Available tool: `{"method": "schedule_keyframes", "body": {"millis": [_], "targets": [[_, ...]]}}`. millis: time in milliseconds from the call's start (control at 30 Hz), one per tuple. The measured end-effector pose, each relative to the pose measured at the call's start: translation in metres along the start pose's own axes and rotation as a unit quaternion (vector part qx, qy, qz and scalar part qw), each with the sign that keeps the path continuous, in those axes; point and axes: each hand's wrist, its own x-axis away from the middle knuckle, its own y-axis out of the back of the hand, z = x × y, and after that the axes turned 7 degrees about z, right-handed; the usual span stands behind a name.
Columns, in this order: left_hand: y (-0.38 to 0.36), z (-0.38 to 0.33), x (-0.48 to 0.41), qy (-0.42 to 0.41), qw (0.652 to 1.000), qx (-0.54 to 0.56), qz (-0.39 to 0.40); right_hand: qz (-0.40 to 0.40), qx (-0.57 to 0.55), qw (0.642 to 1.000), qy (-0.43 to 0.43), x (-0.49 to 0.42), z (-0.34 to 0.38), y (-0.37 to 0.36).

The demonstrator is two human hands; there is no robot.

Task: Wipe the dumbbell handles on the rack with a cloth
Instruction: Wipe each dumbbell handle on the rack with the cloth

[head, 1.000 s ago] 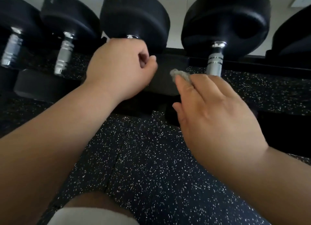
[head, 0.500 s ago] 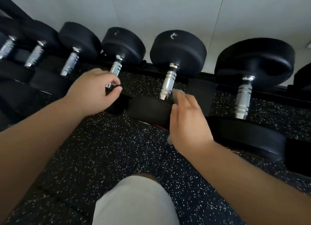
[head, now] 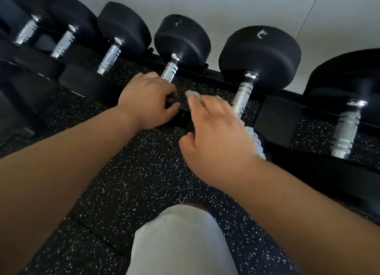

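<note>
Several black dumbbells with chrome handles lie in a row on a low black rack [head: 277, 118]. My left hand [head: 148, 101] is curled over the near end of one chrome handle [head: 169, 71], hiding its lower part. My right hand [head: 216, 130] holds a fluffy grey-white cloth [head: 256, 140] under its palm; the cloth shows at the fingertips and trails down on the right side. That hand sits between the two middle dumbbells, just left of the neighbouring chrome handle [head: 242, 95], whose lower end the cloth covers.
More dumbbells extend left [head: 63, 44] and right [head: 347, 128] along the rack. A white wall [head: 226, 5] rises behind it. Black speckled rubber flooring [head: 127, 182] lies below, and my knee in light shorts [head: 181, 241] shows at the bottom.
The view has shifted left and tilted. My left hand stays closed on its handle. My right hand with the cloth has lifted slightly toward the gap between the two middle dumbbells.
</note>
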Motion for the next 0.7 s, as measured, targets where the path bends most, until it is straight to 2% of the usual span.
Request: {"method": "schedule_keyframes", "body": {"millis": [67, 133, 267, 333, 400, 500, 567, 700], "targets": [[-0.002, 0.003, 0.000, 0.007, 1.000, 0.011, -0.001, 0.032, 0.066, 0.997, -0.010, 0.004, -0.018, 0.005], [-0.004, 0.006, -0.001, 0.010, 1.000, 0.027, -0.005, 0.018, 0.110, 0.993, -0.034, 0.017, -0.044, 0.006], [-0.008, 0.010, -0.002, 0.005, 0.998, 0.057, -0.016, -0.013, 0.027, 0.998, -0.047, 0.041, -0.084, -0.001], [-0.010, 0.011, -0.003, 0.007, 0.998, 0.064, -0.028, -0.034, 0.006, 0.998, -0.056, 0.038, -0.081, -0.003], [-0.011, 0.011, -0.005, 0.009, 0.997, 0.067, -0.033, -0.059, 0.040, 0.996, -0.047, 0.025, -0.071, -0.006], [-0.014, 0.013, -0.004, 0.011, 0.996, 0.075, -0.047, -0.054, 0.108, 0.992, -0.030, 0.000, -0.051, -0.005], [-0.014, 0.013, -0.004, 0.016, 0.995, 0.084, -0.053, -0.025, 0.146, 0.989, -0.023, -0.013, -0.037, -0.001], [-0.013, 0.008, -0.004, 0.020, 0.995, 0.085, -0.057, 0.082, 0.243, 0.967, 0.001, -0.035, -0.015, -0.001]]}}
